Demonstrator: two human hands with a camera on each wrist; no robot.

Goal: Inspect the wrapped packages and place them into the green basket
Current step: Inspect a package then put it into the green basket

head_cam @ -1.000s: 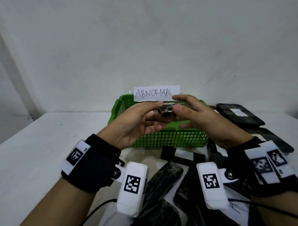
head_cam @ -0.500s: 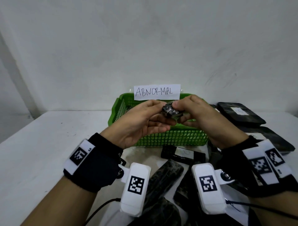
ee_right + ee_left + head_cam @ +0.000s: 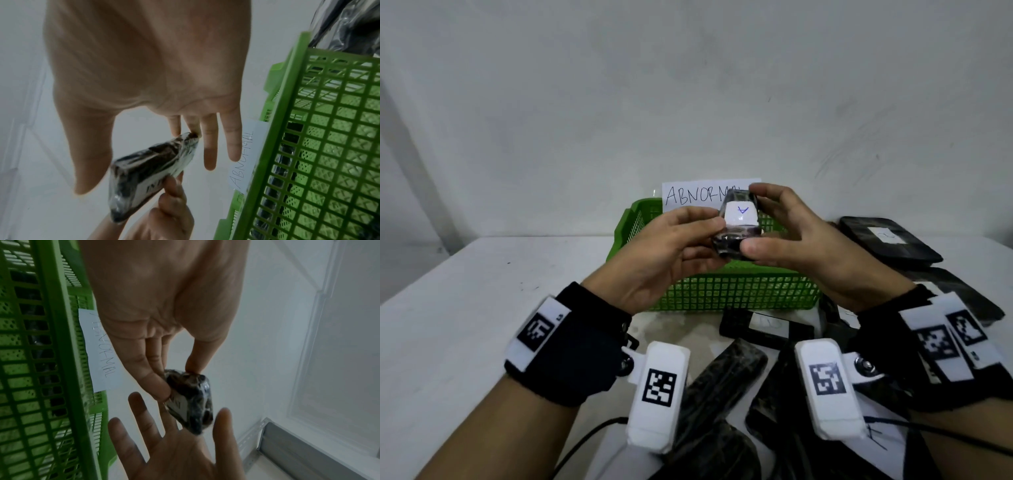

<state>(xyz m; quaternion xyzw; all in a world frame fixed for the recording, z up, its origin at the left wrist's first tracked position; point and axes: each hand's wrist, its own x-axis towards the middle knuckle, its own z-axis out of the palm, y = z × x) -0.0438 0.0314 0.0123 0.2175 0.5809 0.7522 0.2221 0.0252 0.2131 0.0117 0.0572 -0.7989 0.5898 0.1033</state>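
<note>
Left hand [image 3: 664, 253], right hand [image 3: 815, 250]: hold wrapped package [image 3: 738, 222] | over green basket [image 3: 739, 291], contents unclear

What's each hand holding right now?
Left hand: pinches the wrapped package by its side.
Right hand: pinches the same package end to end, thumb and forefinger.

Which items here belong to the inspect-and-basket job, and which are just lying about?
Job: wrapped package, pinched between left hand and right hand; green basket with ABNORMAL label; loose packages waiting on the table.
Lying about: black cable; paper sheet at near right.
</note>
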